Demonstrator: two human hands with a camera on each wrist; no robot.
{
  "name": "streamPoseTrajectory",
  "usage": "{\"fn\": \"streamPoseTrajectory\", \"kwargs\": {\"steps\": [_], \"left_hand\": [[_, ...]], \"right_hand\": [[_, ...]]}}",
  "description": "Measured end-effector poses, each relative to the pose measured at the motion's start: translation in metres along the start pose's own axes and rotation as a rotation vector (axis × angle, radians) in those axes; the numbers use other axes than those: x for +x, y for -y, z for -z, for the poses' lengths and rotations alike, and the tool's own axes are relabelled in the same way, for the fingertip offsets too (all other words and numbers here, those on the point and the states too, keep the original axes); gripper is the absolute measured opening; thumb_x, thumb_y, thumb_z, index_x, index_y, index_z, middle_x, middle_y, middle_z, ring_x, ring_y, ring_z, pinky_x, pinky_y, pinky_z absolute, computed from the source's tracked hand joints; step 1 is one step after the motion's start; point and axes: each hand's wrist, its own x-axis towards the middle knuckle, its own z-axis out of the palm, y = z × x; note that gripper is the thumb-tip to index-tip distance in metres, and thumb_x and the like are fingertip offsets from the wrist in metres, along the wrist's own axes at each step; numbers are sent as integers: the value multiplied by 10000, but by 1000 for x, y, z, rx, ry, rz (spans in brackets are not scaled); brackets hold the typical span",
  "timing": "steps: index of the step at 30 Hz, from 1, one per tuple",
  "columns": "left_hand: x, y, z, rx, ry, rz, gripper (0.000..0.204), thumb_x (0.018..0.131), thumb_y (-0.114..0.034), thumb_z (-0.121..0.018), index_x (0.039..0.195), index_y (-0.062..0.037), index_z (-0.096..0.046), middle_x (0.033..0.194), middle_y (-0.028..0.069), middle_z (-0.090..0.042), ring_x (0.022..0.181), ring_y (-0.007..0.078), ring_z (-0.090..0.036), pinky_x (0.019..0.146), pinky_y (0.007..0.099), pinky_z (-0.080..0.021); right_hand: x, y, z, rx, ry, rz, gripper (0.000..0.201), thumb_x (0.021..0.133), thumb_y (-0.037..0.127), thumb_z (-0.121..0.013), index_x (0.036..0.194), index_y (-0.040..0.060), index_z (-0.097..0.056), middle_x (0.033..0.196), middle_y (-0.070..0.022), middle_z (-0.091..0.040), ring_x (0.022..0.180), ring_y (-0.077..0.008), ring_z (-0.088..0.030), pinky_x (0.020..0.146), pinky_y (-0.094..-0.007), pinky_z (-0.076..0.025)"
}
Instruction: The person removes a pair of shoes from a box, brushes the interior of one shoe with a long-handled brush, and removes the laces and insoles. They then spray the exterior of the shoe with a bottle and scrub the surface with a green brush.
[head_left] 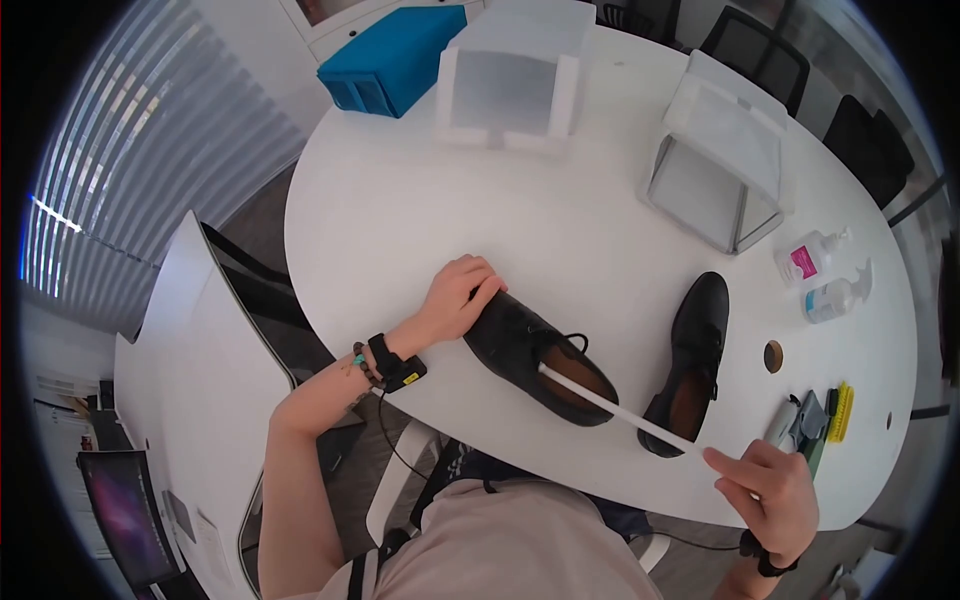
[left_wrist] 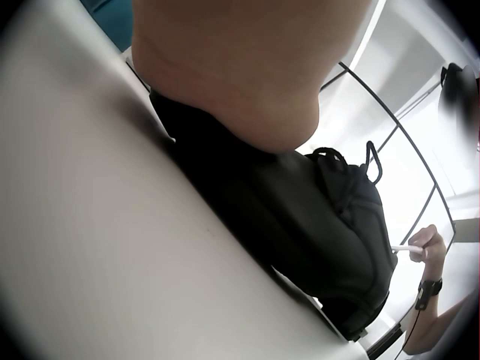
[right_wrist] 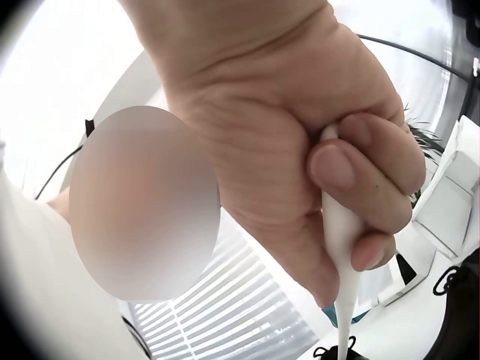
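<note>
A black lace-up dress shoe with a brown insole lies slanted on the white table. My left hand grips its toe, fingers over the tip; in the left wrist view the hand hides the toe. My right hand holds a long, thin white stick, which reaches left to the shoe's opening. In the right wrist view, fingers curl round the stick's thicker, tapering handle. The matching shoe stands to the right, and the stick passes over its heel in the head view.
Two pump bottles and a round table hole are at the right. Grey tools and a yellow-bristled brush lie near my right hand. White boxes with clear panels and a teal case stand at the back.
</note>
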Motion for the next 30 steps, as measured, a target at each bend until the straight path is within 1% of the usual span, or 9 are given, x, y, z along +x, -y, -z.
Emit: {"fn": "streamPoseTrajectory", "kwargs": {"steps": [3, 5, 6, 13, 18, 21, 24, 27, 30], "left_hand": [[-2, 5, -4, -49, -6, 24, 324, 1138, -228, -538, 1005, -59, -781, 968, 92, -709, 960, 299, -633, 896, 399, -510], [-2, 3, -5, -52, 1, 31, 334, 1143, -232, -526, 1023, -62, -786, 967, 90, -705, 958, 293, -624, 892, 390, -506], [-3, 0, -4, -79, -15, 22, 312, 1133, -225, -545, 1025, -65, -789, 956, 88, -697, 949, 298, -618, 883, 400, -507], [-5, 4, 2, -55, 12, -85, 259, 1086, -276, -613, 1112, -68, -766, 1011, 105, -685, 979, 320, -605, 904, 431, -500], [-6, 4, -1, -46, -15, -64, 261, 1076, -287, -623, 1116, -63, -751, 1020, 109, -685, 988, 329, -607, 902, 424, -499], [-5, 1, 1, -35, -12, -55, 257, 1081, -278, -617, 1114, -58, -747, 1022, 115, -687, 996, 334, -610, 899, 416, -499], [-5, 1, 0, -23, -18, -57, 245, 1080, -269, -622, 1100, -58, -745, 1009, 114, -684, 986, 338, -609, 893, 417, -499], [-6, 2, -2, -16, -22, -69, 240, 1079, -265, -624, 1086, -59, -748, 999, 111, -682, 977, 338, -606, 885, 418, -498], [-5, 2, -3, -16, -28, -68, 241, 1079, -266, -625, 1074, -60, -751, 993, 110, -679, 972, 337, -606, 879, 419, -499]], "right_hand": [[18, 0, -27, 35, 30, 5, 446, 879, 73, -815, 1323, 104, -788, 768, -85, -567, 611, -283, -609, 545, -418, -455], [40, 0, -68, 144, -72, 155, 461, 911, 70, -803, 1367, 96, -750, 808, -93, -573, 619, -307, -600, 551, -434, -463], [42, 3, -72, 146, -18, 142, 465, 936, 71, -792, 1394, 96, -722, 837, -101, -574, 622, -326, -593, 561, -449, -476], [2, -5, -3, 48, 46, 35, 509, 905, 68, -803, 1406, 151, -755, 794, -75, -579, 598, -284, -606, 545, -410, -472], [32, 14, -61, -2, -107, 143, 453, 901, 63, -770, 1350, 124, -769, 789, -73, -516, 574, -284, -565, 529, -408, -453], [15, 16, -20, -120, -51, 130, 569, 850, 66, -784, 1414, 121, -730, 796, -67, -517, 593, -265, -590, 528, -395, -458], [-7, 28, 7, -233, -17, 52, 550, 811, 50, -777, 1357, 114, -764, 804, -59, -550, 597, -246, -591, 534, -394, -444], [12, 34, -31, -293, -38, 216, 648, 802, 79, -693, 1449, 88, -701, 891, -69, -542, 645, -223, -632, 530, -378, -467], [29, 27, -50, -236, -50, 214, 649, 803, 78, -666, 1451, 87, -700, 915, -76, -535, 658, -236, -643, 539, -379, -478]]}}
